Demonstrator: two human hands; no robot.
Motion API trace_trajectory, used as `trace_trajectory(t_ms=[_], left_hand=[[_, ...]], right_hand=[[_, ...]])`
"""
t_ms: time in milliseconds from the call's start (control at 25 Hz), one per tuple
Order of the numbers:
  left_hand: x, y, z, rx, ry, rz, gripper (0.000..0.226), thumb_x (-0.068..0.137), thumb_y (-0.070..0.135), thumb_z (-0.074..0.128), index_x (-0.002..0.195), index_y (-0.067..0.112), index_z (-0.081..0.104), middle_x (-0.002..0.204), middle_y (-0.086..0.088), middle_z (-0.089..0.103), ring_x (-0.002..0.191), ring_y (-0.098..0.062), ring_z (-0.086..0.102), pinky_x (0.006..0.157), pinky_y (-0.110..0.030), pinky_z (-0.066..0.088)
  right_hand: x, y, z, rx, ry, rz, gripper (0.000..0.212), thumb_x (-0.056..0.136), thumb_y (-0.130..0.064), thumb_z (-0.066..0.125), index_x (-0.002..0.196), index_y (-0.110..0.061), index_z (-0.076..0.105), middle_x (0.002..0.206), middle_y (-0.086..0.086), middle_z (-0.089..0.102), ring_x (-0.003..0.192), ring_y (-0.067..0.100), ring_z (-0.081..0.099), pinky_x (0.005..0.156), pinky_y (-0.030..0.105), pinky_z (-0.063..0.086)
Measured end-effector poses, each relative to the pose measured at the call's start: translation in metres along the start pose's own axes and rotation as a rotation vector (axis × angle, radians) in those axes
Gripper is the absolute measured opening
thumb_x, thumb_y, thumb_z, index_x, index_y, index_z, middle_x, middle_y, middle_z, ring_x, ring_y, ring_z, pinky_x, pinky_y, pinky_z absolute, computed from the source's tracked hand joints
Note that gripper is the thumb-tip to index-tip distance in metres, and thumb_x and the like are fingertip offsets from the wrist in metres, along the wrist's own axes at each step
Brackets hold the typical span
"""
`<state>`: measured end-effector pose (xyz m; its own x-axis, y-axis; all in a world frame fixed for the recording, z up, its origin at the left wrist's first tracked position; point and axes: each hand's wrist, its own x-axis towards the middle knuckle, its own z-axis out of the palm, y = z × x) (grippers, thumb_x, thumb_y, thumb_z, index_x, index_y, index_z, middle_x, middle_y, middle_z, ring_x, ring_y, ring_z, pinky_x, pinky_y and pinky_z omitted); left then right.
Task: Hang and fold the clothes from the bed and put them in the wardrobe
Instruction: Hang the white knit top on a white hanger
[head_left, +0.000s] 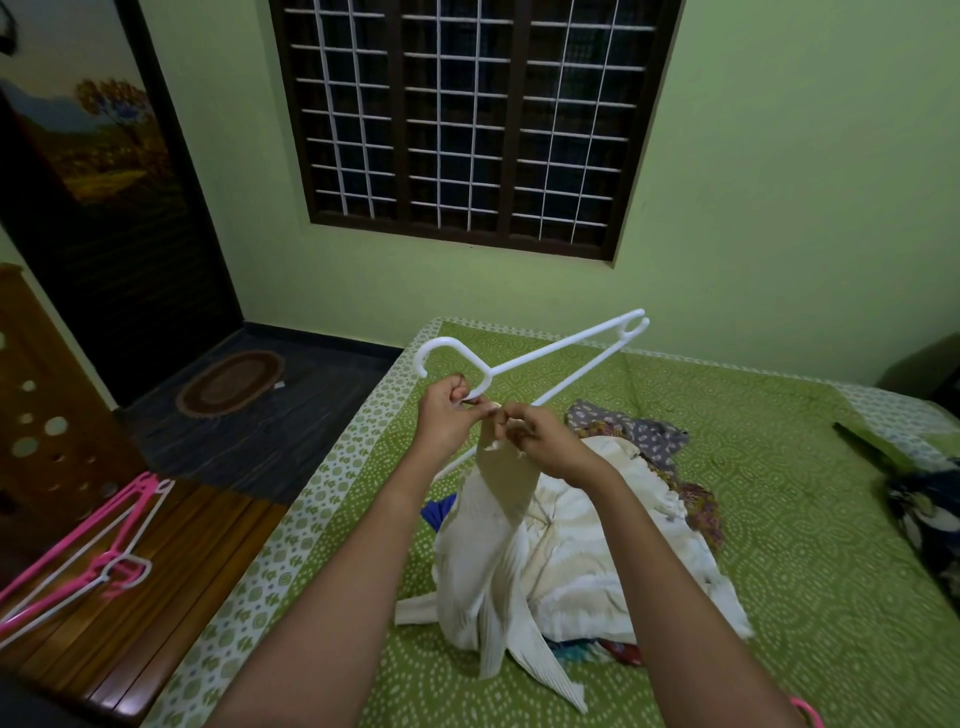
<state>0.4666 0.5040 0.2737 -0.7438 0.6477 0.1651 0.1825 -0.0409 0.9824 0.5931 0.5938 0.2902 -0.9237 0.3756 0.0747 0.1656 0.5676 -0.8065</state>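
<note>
The left hand (445, 413) gripped a white plastic hanger (540, 369); the right hand (540, 439) pinched cream ribbed cloth (519, 545) above the green-sheeted bed (779, 519).

Bottom edge cuts off a pink hanger (808, 711).

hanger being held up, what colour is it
White hanger, gripped by the left hand; right hand pinches the cream garment. Head view shows it best.
</note>
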Motion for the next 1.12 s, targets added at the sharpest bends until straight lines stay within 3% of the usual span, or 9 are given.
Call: trace_trajectory(t_ms=[120, 280, 440, 520, 600, 720, 800, 960, 1120], left_hand=[[0.001, 0.004, -0.002, -0.023, 0.025, -0.020, 0.052, 0.073, -0.014, 0.068, 0.064, 0.017, 0.026, 0.065, -0.006, 0.056, 0.059, -0.001, 0.061, 0.063, -0.013, 0.049], [0.002, 0.003, -0.007, -0.017, 0.053, -0.018, 0.054, 0.071, -0.014, 0.070, 0.064, 0.017, 0.026, 0.062, -0.003, 0.054, 0.066, -0.006, 0.060, 0.060, -0.009, 0.048], [0.001, 0.000, -0.003, 0.017, 0.031, -0.017, 0.054, 0.070, -0.012, 0.071, 0.063, 0.017, 0.026, 0.062, -0.003, 0.052, 0.065, -0.005, 0.059, 0.058, -0.008, 0.046], [0.000, 0.000, 0.000, 0.061, -0.011, -0.007, 0.053, 0.072, -0.008, 0.072, 0.064, 0.017, 0.026, 0.060, 0.000, 0.043, 0.061, -0.003, 0.055, 0.055, -0.009, 0.042], [-0.001, 0.001, 0.000, 0.089, -0.100, 0.025, 0.045, 0.080, 0.000, 0.069, 0.067, 0.016, 0.029, 0.060, 0.000, 0.042, 0.060, -0.008, 0.051, 0.056, -0.014, 0.040], [-0.004, -0.001, -0.004, 0.096, -0.179, 0.036, 0.018, 0.091, 0.010, 0.058, 0.088, 0.017, 0.041, 0.065, -0.001, 0.059, 0.058, -0.003, 0.056, 0.060, -0.014, 0.043], [-0.005, -0.006, -0.006, 0.112, -0.122, 0.028, 0.011, 0.093, 0.012, 0.055, 0.100, 0.013, 0.047, 0.062, -0.002, 0.057, 0.045, 0.002, 0.049, 0.050, -0.014, 0.039], [-0.002, -0.011, -0.019, 0.021, 0.095, -0.031, 0.008, 0.093, 0.015, 0.055, 0.092, 0.009, 0.058, 0.051, 0.001, 0.034, 0.034, -0.002, 0.028, 0.038, -0.017, 0.025], [-0.005, -0.008, -0.029, -0.092, 0.002, -0.074, 0.005, 0.089, 0.010, 0.059, 0.091, 0.008, 0.064, 0.045, 0.006, 0.028, 0.034, -0.003, 0.020, 0.034, -0.015, 0.019]], right_hand=[[-0.004, -0.002, 0.003, 0.072, -0.014, -0.026, 0.017, 0.088, 0.002, 0.056, 0.086, -0.014, 0.053, 0.084, -0.009, 0.054, 0.075, 0.001, 0.049, 0.063, 0.012, 0.039], [-0.005, -0.007, -0.010, -0.041, -0.102, -0.023, 0.020, 0.082, 0.007, 0.060, 0.078, -0.012, 0.059, 0.078, -0.005, 0.057, 0.070, -0.006, 0.050, 0.067, 0.011, 0.038], [0.005, -0.010, -0.017, -0.492, -0.211, 0.087, 0.032, 0.086, 0.007, 0.049, 0.105, -0.007, 0.071, 0.102, 0.011, 0.069, 0.094, 0.026, 0.061, 0.075, 0.031, 0.046], [0.007, -0.010, -0.014, -0.567, -0.154, 0.131, 0.030, 0.087, 0.004, 0.046, 0.109, -0.001, 0.067, 0.101, 0.017, 0.066, 0.095, 0.033, 0.059, 0.068, 0.030, 0.041], [0.007, -0.010, -0.015, -0.550, -0.068, 0.163, 0.018, 0.089, 0.001, 0.048, 0.086, 0.005, 0.065, 0.072, 0.015, 0.058, 0.076, 0.032, 0.057, 0.060, 0.028, 0.033], [0.004, -0.002, -0.022, -0.484, 0.135, 0.270, 0.037, 0.088, -0.003, 0.053, 0.052, -0.009, 0.048, 0.051, 0.002, 0.039, 0.055, 0.022, 0.045, 0.051, 0.026, 0.032], [0.000, 0.009, -0.030, -0.474, 0.316, 0.368, 0.031, 0.087, -0.008, 0.058, 0.057, -0.006, 0.052, 0.053, 0.004, 0.043, 0.058, 0.024, 0.050, 0.053, 0.025, 0.035], [-0.004, 0.025, -0.045, -0.470, 0.589, 0.530, 0.028, 0.089, -0.026, 0.059, 0.078, -0.001, 0.064, 0.073, 0.013, 0.056, 0.069, 0.030, 0.060, 0.055, 0.026, 0.035], [0.008, 0.028, -0.065, -0.480, 0.694, 0.576, 0.034, 0.091, -0.032, 0.058, 0.093, 0.001, 0.066, 0.089, 0.017, 0.066, 0.078, 0.029, 0.062, 0.059, 0.026, 0.037]])
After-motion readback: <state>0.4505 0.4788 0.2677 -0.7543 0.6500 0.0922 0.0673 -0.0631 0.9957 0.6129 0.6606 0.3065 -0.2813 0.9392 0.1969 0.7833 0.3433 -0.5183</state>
